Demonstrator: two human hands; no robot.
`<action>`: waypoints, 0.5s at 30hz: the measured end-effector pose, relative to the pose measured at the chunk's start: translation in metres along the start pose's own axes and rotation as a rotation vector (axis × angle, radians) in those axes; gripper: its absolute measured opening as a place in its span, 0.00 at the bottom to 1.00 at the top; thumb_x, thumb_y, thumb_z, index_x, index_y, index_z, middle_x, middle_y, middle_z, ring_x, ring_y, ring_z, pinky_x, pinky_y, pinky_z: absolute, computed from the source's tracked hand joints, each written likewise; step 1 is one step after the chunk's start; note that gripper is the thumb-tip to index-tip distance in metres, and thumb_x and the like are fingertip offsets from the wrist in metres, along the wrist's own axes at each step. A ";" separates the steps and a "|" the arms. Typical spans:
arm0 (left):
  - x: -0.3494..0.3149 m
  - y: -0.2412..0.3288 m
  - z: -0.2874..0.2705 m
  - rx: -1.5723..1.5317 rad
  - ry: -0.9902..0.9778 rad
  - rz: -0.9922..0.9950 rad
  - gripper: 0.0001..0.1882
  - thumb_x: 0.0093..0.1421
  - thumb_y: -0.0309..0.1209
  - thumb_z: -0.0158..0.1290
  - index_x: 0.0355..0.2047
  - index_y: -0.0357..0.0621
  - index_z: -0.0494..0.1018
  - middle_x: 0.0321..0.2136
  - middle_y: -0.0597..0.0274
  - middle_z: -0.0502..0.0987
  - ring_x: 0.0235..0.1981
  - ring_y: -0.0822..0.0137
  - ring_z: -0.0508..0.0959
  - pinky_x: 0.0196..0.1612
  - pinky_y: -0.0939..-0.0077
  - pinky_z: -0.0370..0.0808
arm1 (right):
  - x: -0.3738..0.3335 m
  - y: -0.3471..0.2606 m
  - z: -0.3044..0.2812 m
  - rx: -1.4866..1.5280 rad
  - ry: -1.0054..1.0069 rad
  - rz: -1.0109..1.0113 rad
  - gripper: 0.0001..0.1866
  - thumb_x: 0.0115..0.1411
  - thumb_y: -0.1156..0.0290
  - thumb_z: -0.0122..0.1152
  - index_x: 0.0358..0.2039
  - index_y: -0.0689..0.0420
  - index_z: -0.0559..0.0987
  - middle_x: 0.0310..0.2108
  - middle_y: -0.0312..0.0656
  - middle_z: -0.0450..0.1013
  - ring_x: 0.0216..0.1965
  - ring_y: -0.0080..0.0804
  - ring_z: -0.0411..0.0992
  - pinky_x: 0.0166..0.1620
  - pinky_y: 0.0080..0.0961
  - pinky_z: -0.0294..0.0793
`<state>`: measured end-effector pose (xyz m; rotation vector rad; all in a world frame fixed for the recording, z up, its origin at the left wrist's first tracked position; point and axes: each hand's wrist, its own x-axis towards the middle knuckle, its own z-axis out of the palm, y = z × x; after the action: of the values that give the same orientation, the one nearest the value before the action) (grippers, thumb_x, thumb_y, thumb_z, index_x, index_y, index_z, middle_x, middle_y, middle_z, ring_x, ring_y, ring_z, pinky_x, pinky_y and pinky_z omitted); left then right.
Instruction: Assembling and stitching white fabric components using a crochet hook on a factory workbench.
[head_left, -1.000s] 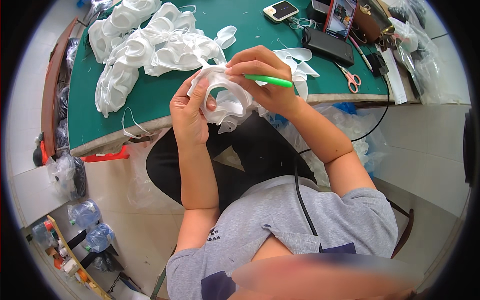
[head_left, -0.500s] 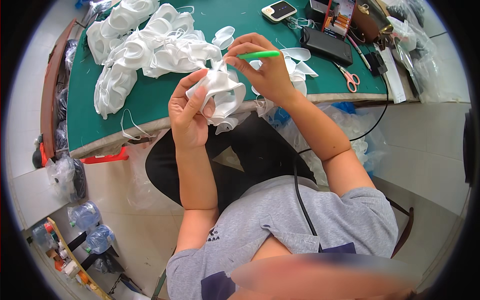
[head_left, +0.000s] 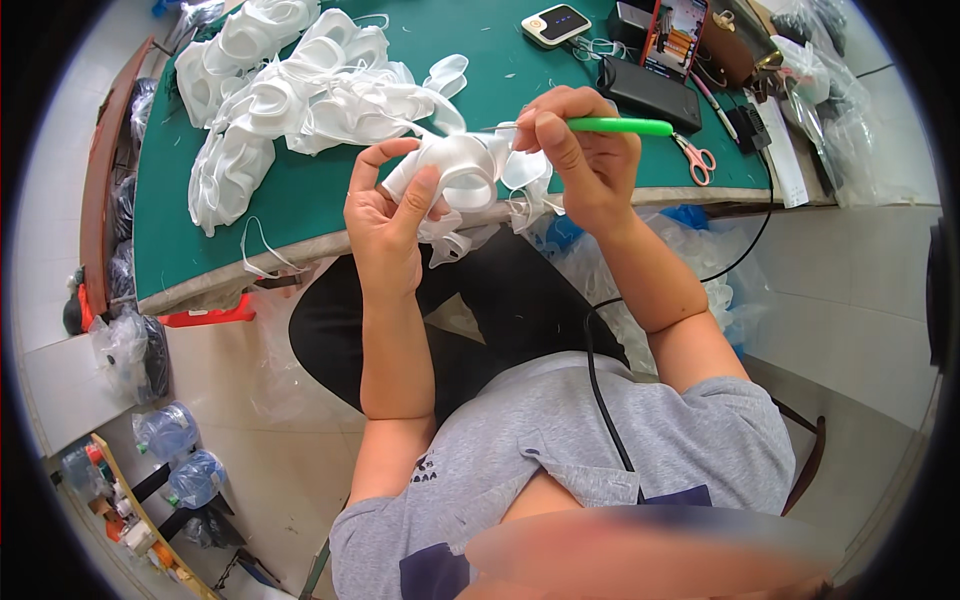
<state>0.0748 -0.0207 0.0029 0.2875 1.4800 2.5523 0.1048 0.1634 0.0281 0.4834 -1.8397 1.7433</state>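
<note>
My left hand (head_left: pixel 388 222) is closed on a white fabric piece (head_left: pixel 462 165), thumb in front and fingers behind. The piece has rounded, loop-shaped folds and hangs over the table's front edge. To its right, my right hand (head_left: pixel 592 165) grips a slim tool with a bright green handle (head_left: pixel 625 126) and a thin pointed metal tip directed left, close above the fabric. The exact kind of tool does not show. A white strip runs from the held piece toward a pile of similar white fabric pieces (head_left: pixel 265 105) on the left of the table.
The green table (head_left: pixel 180 255) also carries pink-handled scissors (head_left: pixel 697 160), a black case (head_left: pixel 650 92), a phone (head_left: pixel 675 38) and a small white device with a dark screen (head_left: pixel 556 24). A black cable (head_left: pixel 592 360) crosses my lap. Plastic bags (head_left: pixel 725 255) lie below the table.
My right hand has moved right and slightly down, away from my left hand, with the green-handled tool. The held fabric has turned, and its rounded fold now faces up more.
</note>
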 end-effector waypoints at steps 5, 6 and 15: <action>-0.001 -0.001 0.000 0.017 -0.010 0.001 0.16 0.56 0.27 0.61 0.42 0.36 0.68 0.29 0.58 0.78 0.22 0.77 0.75 0.26 0.86 0.70 | 0.006 0.010 0.004 -0.058 -0.208 0.080 0.06 0.62 0.74 0.56 0.33 0.63 0.77 0.31 0.40 0.73 0.33 0.24 0.70 0.38 0.21 0.68; -0.001 -0.001 0.001 0.035 -0.008 0.004 0.16 0.56 0.27 0.61 0.41 0.36 0.69 0.29 0.58 0.78 0.22 0.77 0.74 0.26 0.86 0.70 | 0.006 0.011 0.005 -0.058 -0.207 0.079 0.06 0.62 0.74 0.56 0.33 0.63 0.77 0.31 0.40 0.73 0.33 0.24 0.70 0.38 0.21 0.68; -0.004 0.000 0.000 0.128 -0.007 0.044 0.15 0.56 0.26 0.60 0.41 0.35 0.69 0.29 0.58 0.78 0.22 0.79 0.75 0.25 0.88 0.71 | 0.011 0.022 0.008 -0.369 -0.185 -0.041 0.03 0.59 0.75 0.59 0.32 0.61 0.78 0.29 0.37 0.73 0.30 0.22 0.69 0.32 0.18 0.66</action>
<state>0.0781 -0.0218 0.0027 0.3501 1.6556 2.4909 0.0819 0.1582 0.0173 0.5404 -2.2039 1.3250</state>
